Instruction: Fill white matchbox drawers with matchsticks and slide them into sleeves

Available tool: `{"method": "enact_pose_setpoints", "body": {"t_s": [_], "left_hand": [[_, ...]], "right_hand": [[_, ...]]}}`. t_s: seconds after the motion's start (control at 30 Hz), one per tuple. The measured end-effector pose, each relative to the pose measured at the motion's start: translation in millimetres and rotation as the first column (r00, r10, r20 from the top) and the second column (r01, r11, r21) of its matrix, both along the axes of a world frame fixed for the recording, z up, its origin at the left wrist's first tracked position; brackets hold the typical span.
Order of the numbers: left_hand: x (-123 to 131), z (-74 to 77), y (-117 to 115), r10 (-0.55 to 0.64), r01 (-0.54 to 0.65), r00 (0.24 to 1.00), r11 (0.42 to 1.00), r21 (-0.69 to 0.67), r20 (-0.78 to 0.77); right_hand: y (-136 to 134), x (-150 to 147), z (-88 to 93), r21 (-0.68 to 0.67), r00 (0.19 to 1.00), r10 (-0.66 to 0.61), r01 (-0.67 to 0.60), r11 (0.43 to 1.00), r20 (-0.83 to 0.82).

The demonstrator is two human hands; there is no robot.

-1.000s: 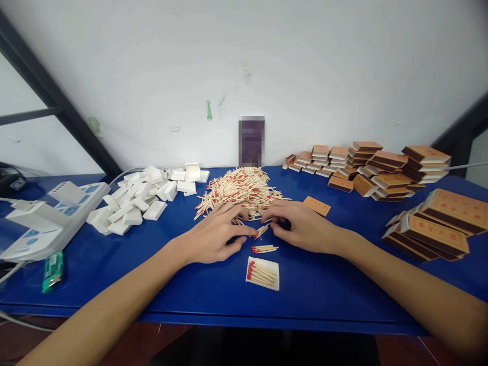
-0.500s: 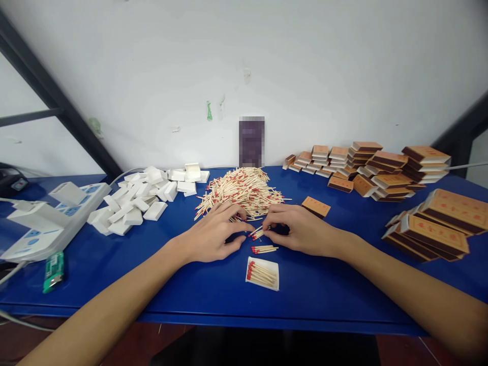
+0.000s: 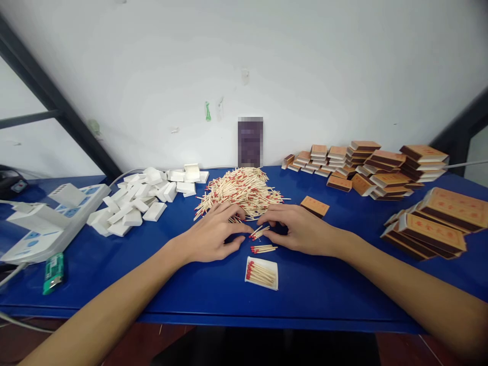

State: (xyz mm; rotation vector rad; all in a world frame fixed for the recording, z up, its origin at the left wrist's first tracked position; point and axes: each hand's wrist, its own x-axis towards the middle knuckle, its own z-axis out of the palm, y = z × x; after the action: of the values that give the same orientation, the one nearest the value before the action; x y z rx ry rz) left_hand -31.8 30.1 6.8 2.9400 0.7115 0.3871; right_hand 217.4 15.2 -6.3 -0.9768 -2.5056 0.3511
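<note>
My left hand (image 3: 218, 233) rests at the near left of a large pile of red-tipped matches (image 3: 244, 190), thumb and forefinger apart. Its forefinger tip reaches the heads of a few loose matches (image 3: 260, 232) on the blue table. On the other side of these matches is my right hand (image 3: 297, 227), its thumb close to their plain ends and its forefinger raised apart from the thumb. Just below lies a small row of matches (image 3: 264, 249), heads to the left. Nearest me, a white matchbox tray (image 3: 276, 267) holds several matches side by side.
White empty trays (image 3: 143, 195) are heaped at left, beside a power strip (image 3: 91, 201) and a green lighter (image 3: 54, 273). One orange matchbox sleeve (image 3: 315, 206) lies past my right hand. Stacked matchbox sleeves (image 3: 391, 178) fill the right side. A pixelated dark object (image 3: 250, 142) stands against the wall.
My right forefinger has lifted and moved slightly left, away from the thumb, above the loose matches. My left hand has barely moved. The view has shifted very slightly.
</note>
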Motion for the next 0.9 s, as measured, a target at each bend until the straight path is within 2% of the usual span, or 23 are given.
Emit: {"method": "enact_pose_setpoints", "body": {"t_s": [0.27, 0.4, 0.5, 0.63, 0.8, 0.9], "left_hand": [[-0.5, -0.9, 0.3, -0.003, 0.002, 0.999, 1.0, 0.025, 0.037], [1.9, 3.8, -5.1, -0.046, 0.045, 0.997, 0.999, 0.012, 0.063], [4.9, 7.7, -10.1, -0.083, 0.083, 0.996, 0.996, -0.009, 0.038], [7.5, 8.4, -12.9, -0.073, 0.073, 0.997, 0.997, -0.01, -0.021], [7.1, 7.8, -12.4, -0.068, 0.069, 0.996, 0.997, 0.034, -0.052], [4.0, 8.0, -13.3, -0.077, 0.084, 0.995, 0.99, 0.113, -0.065]], "right_hand": [[-1.5, -0.5, 2.2, -0.034, 1.0, -0.008, 0.009, 0.999, 0.027], [-2.0, -1.4, 2.9, -0.03, 1.0, -0.006, 0.007, 1.0, 0.022], [-0.7, -1.3, 1.6, -0.013, 1.0, -0.016, 0.016, 1.0, 0.027], [1.5, -1.2, -0.7, -0.002, 0.999, -0.032, 0.032, 0.999, 0.022], [2.0, -1.7, -0.9, -0.002, 0.999, -0.043, 0.043, 0.999, 0.027], [1.8, -2.3, 0.4, -0.011, 0.999, -0.044, 0.044, 0.999, 0.029]]}}
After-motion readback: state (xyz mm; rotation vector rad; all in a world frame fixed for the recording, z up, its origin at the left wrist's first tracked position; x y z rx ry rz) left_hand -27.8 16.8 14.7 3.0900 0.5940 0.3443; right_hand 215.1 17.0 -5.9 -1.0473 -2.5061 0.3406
